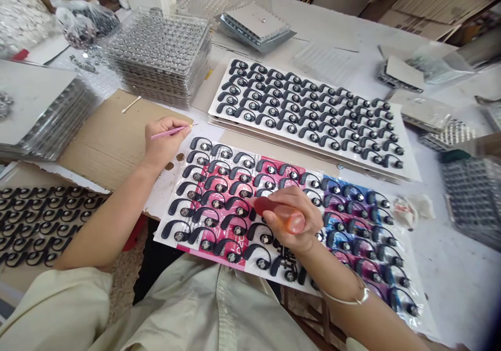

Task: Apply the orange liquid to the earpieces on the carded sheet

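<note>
My left hand [161,141] is closed around a thin pink pen-like stick [167,132], over the table beyond the left end of the near board. Its pointed tip sticks out past my fingertips. My right hand [307,213] grips a translucent orange-red squeeze bottle [294,221], tilted with its narrow nozzle towards the left. Under it lies a board [167,240] covered in printed pink, white and blue sheet, bearing rows of black ear-hook-shaped pieces [239,208] with round metallic ends. The nozzle is close to one of these pieces; whether it touches, I cannot tell.
Behind lies a second white board [409,166] with similar black hooks. A tall stack of clear trays [156,53] stands back left, beside brown cardboard [105,137] holding a cotton swab [131,104]. More hooks [39,220] lie at lower left. Stacked trays [475,200] stand at right.
</note>
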Tool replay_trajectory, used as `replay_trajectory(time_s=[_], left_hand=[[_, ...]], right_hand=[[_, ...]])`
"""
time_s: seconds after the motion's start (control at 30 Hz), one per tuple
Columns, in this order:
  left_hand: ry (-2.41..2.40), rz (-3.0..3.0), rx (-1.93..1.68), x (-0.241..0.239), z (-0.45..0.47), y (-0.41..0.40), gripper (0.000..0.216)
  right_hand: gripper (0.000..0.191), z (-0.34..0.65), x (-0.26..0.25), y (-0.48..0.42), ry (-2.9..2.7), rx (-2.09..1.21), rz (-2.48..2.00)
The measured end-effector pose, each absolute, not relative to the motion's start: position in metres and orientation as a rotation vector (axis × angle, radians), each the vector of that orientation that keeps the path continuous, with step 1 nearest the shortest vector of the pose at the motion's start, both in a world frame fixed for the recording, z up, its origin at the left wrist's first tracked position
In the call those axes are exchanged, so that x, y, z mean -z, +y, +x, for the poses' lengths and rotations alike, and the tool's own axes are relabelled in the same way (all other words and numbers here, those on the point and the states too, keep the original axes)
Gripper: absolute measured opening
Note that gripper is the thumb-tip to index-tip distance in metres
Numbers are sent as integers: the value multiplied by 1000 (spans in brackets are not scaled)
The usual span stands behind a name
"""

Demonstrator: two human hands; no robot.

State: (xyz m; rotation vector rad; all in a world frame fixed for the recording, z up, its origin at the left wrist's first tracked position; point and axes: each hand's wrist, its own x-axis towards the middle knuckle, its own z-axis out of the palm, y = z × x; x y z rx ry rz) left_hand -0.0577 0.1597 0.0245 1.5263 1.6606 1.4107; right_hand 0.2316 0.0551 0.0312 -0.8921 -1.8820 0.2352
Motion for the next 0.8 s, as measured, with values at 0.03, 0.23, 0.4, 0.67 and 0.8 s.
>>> replay_trajectory(time_s=[0.03,0.23,0.4,0.67,0.8], left_hand=[[1660,1533,-1413,-25,-57,159,12],[1691,1592,-1410,-27,-56,157,11],[1691,1604,-1408,-29,-54,155,10],[1593,1807,-1457,-48,-46,130,12],[1259,2180,-1316,-68,-31,77,12]], right_hand=[[21,232,-31,55,-1888,-227,-890],[23,230,-33,57,-1922,-170,-859],[25,229,-33,56,-1959,-128,-806],[24,229,-33,55,-1932,-195,-823],[18,230,-32,57,-1776,-349,-894]])
